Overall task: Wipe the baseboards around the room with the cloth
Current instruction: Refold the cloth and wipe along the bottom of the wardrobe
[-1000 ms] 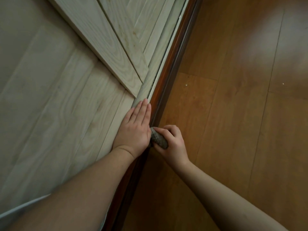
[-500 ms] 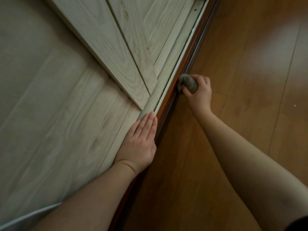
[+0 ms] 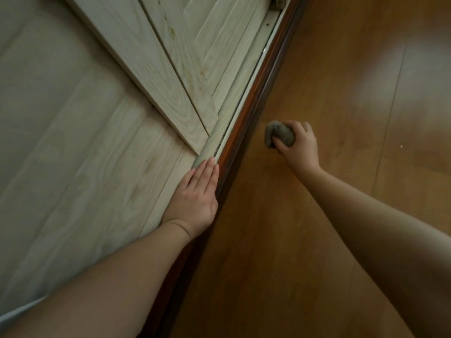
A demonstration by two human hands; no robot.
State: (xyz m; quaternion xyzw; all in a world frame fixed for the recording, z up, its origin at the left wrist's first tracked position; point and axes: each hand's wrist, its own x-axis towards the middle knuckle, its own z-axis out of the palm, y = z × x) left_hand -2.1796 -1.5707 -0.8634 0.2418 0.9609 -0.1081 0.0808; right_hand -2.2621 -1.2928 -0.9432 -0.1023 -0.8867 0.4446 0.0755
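Observation:
A dark reddish-brown baseboard (image 3: 261, 76) runs diagonally from the top right down to the bottom middle, between pale wood panelling and the floor. My right hand (image 3: 299, 145) grips a bunched grey cloth (image 3: 279, 135), held over the floor a short way to the right of the baseboard, apart from it. My left hand (image 3: 197, 196) lies flat with straight fingers on the pale panelling, its fingertips at the rounded trim beside the baseboard's top edge.
Pale wood panelling (image 3: 73, 142) with a diagonal raised board (image 3: 156, 76) fills the left side. Glossy orange-brown wooden floor (image 3: 341, 69) spreads to the right, with a bright glare patch. A small white speck (image 3: 401, 146) lies on the floor.
My right hand slid the cloth up along the baseboard, then pulled it off to the right over the floor. My left hand stayed flat on the panelling.

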